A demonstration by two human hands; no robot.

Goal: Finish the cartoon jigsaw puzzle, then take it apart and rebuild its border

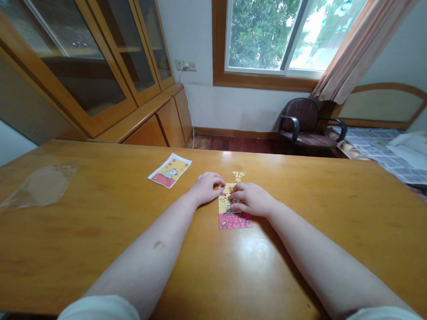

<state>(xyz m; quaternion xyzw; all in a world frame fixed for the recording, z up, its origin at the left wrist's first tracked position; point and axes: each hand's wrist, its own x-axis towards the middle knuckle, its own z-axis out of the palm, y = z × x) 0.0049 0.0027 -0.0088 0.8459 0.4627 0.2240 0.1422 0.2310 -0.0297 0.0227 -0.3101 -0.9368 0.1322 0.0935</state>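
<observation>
A partly assembled jigsaw puzzle (236,222), yellow above and pink below with a white cartoon animal, lies flat on the wooden table. At its upper left edge, my left hand (208,187) is closed, with curled fingertips against the puzzle. My right hand (253,198) comes in from the right and rests over the puzzle's upper right part, fingers bent and spread apart; no piece shows between them. That hand hides part of the animal picture. Just beyond the puzzle's top edge sits a small cluster of loose yellow puzzle pieces (238,175).
Left of my hands lies a printed picture card (170,171) with a similar design. A clear plastic bag (39,185) is on the table's (282,276) left side. Past the far edge stand a glass-door cabinet (132,81), an office chair (302,121) and a bed (387,144).
</observation>
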